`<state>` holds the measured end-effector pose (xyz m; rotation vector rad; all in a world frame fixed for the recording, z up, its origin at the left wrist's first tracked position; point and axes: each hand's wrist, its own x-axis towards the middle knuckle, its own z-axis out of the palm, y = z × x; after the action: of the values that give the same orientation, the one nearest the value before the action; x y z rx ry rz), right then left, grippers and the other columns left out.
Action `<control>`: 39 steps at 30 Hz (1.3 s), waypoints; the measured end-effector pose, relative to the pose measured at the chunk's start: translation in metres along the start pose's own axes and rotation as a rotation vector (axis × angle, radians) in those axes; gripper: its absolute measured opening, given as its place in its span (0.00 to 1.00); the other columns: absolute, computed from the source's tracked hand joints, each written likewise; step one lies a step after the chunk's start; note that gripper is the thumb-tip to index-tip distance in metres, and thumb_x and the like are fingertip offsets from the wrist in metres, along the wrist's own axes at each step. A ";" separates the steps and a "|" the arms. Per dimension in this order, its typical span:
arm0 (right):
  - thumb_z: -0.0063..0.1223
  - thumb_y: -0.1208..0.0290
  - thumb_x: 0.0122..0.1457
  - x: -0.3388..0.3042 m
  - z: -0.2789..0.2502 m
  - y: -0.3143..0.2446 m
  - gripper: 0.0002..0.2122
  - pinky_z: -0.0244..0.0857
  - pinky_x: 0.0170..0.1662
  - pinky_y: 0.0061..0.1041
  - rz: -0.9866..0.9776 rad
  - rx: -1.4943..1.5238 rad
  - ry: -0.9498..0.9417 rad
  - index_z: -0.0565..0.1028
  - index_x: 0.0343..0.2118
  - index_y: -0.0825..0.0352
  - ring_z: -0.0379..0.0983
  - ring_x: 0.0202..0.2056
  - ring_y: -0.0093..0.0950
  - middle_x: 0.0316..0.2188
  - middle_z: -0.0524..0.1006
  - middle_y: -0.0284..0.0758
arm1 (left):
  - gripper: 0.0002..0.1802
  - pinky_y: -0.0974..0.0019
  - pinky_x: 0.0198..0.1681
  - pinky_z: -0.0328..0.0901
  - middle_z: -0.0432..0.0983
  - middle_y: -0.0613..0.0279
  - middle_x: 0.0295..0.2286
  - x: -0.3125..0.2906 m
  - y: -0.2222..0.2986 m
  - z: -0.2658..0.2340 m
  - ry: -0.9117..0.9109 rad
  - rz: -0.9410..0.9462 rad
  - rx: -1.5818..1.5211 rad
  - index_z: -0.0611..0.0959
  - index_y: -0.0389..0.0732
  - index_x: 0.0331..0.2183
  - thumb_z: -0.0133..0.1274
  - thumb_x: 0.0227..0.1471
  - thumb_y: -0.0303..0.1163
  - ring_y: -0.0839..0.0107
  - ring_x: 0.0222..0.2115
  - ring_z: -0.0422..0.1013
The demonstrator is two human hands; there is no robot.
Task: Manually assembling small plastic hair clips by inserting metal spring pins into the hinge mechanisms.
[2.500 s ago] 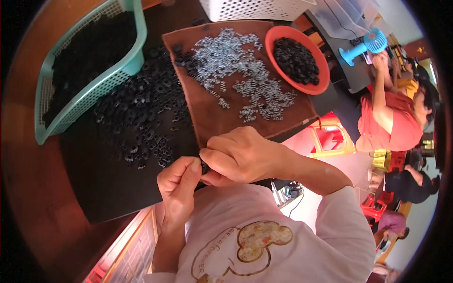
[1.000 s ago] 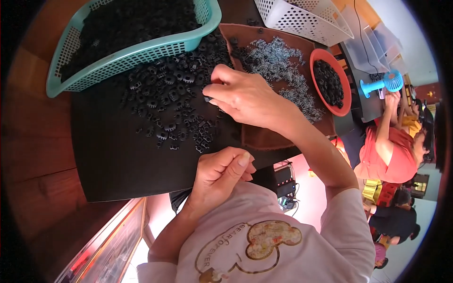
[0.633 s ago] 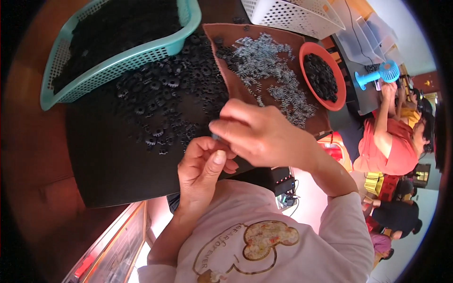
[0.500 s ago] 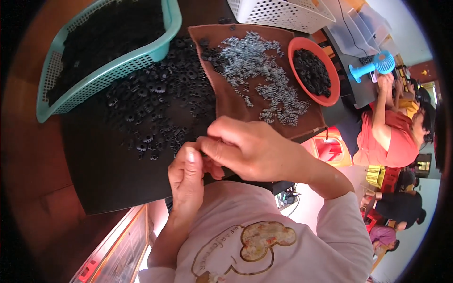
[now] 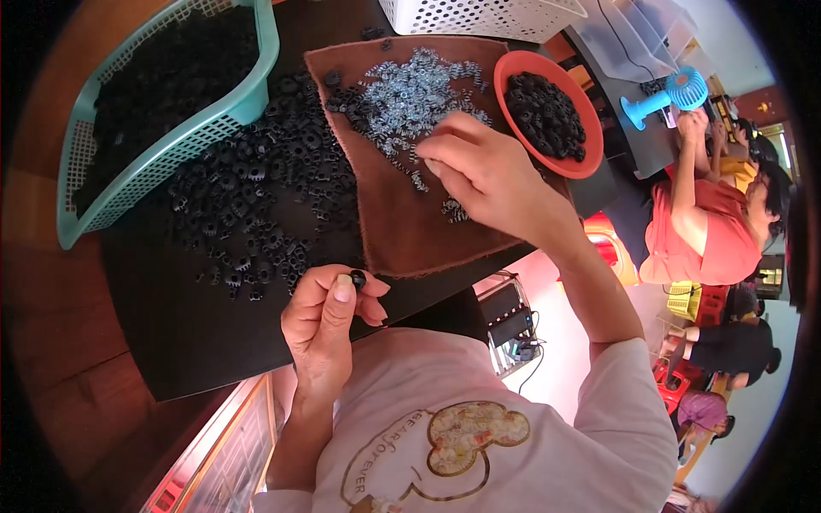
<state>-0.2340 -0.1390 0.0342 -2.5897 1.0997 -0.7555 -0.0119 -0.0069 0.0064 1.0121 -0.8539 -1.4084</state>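
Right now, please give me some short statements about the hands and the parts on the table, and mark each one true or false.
1. The left hand pinches a small black part. True.
2. The right hand reaches into the teal basket. False: it is at the metal springs on the brown cloth.
3. The orange bowl holds black parts. True.
4. The teal basket holds springs. False: it holds black parts.
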 end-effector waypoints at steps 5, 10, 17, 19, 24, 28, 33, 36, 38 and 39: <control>0.56 0.74 0.52 0.012 0.003 0.001 0.06 0.66 0.31 0.36 0.082 -0.202 -0.156 0.75 0.33 0.66 0.72 0.30 0.40 0.31 0.70 0.37 | 0.14 0.73 0.29 0.68 0.78 0.58 0.29 -0.001 0.000 -0.002 -0.006 -0.009 0.014 0.77 0.34 0.34 0.46 0.63 0.36 0.78 0.23 0.70; 0.56 0.73 0.53 0.012 0.007 0.006 0.05 0.66 0.29 0.37 0.076 -0.261 -0.146 0.75 0.32 0.65 0.72 0.28 0.40 0.30 0.69 0.36 | 0.15 0.73 0.29 0.68 0.78 0.59 0.29 -0.001 0.000 -0.002 -0.007 -0.006 0.015 0.77 0.34 0.34 0.45 0.64 0.37 0.78 0.23 0.70; 0.52 0.71 0.56 0.006 -0.003 0.004 0.05 0.66 0.28 0.39 0.110 -0.190 -0.049 0.73 0.27 0.66 0.72 0.27 0.42 0.29 0.70 0.38 | 0.15 0.73 0.30 0.68 0.78 0.59 0.28 -0.001 -0.001 -0.003 -0.008 -0.009 0.016 0.77 0.34 0.35 0.44 0.64 0.37 0.78 0.23 0.70; 0.54 0.73 0.55 0.006 -0.005 0.001 0.03 0.63 0.28 0.36 0.136 -0.149 0.019 0.75 0.32 0.65 0.70 0.27 0.40 0.28 0.70 0.37 | 0.14 0.73 0.30 0.68 0.78 0.60 0.29 -0.001 -0.002 -0.005 -0.015 -0.005 0.001 0.77 0.34 0.35 0.45 0.63 0.36 0.79 0.23 0.70; 0.52 0.71 0.56 0.008 -0.005 0.003 0.06 0.65 0.29 0.39 0.116 -0.157 -0.016 0.72 0.26 0.66 0.72 0.28 0.42 0.27 0.71 0.39 | 0.11 0.74 0.29 0.68 0.78 0.60 0.28 -0.003 -0.001 -0.006 -0.020 -0.014 -0.017 0.77 0.35 0.36 0.48 0.62 0.33 0.79 0.23 0.70; 0.54 0.73 0.57 0.007 -0.004 0.004 0.04 0.61 0.28 0.34 0.132 -0.237 0.011 0.74 0.29 0.68 0.68 0.25 0.40 0.25 0.69 0.38 | 0.11 0.73 0.29 0.69 0.79 0.60 0.27 -0.003 -0.003 -0.006 -0.021 0.008 -0.018 0.77 0.35 0.35 0.49 0.62 0.33 0.79 0.22 0.70; 0.53 0.72 0.56 0.010 0.001 0.008 0.07 0.61 0.28 0.37 0.113 0.028 0.000 0.72 0.25 0.69 0.68 0.25 0.42 0.24 0.69 0.39 | 0.15 0.73 0.28 0.68 0.79 0.60 0.27 -0.003 -0.002 -0.005 -0.016 0.003 0.006 0.77 0.35 0.34 0.45 0.63 0.38 0.79 0.22 0.70; 0.53 0.70 0.55 0.013 -0.003 0.002 0.08 0.62 0.28 0.41 0.145 0.034 -0.040 0.71 0.23 0.68 0.70 0.26 0.45 0.23 0.70 0.41 | 0.18 0.73 0.28 0.68 0.78 0.60 0.26 -0.004 0.000 -0.005 -0.003 -0.001 0.010 0.77 0.34 0.33 0.43 0.64 0.40 0.79 0.22 0.70; 0.53 0.70 0.55 0.014 -0.003 0.000 0.08 0.62 0.28 0.42 0.161 0.074 -0.065 0.71 0.23 0.68 0.70 0.26 0.45 0.23 0.70 0.41 | 0.18 0.73 0.29 0.68 0.78 0.59 0.26 -0.004 0.000 -0.005 -0.010 -0.002 0.015 0.77 0.34 0.32 0.43 0.64 0.40 0.79 0.22 0.70; 0.53 0.70 0.55 0.015 -0.001 0.000 0.09 0.62 0.28 0.41 0.178 0.014 -0.040 0.72 0.23 0.68 0.70 0.26 0.45 0.23 0.70 0.40 | 0.18 0.73 0.29 0.68 0.78 0.59 0.26 -0.004 0.000 -0.005 -0.010 -0.003 0.014 0.77 0.34 0.32 0.43 0.64 0.40 0.79 0.22 0.70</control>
<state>-0.2257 -0.1499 0.0411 -2.4428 1.2867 -0.6645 -0.0071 -0.0029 0.0049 1.0184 -0.8712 -1.4134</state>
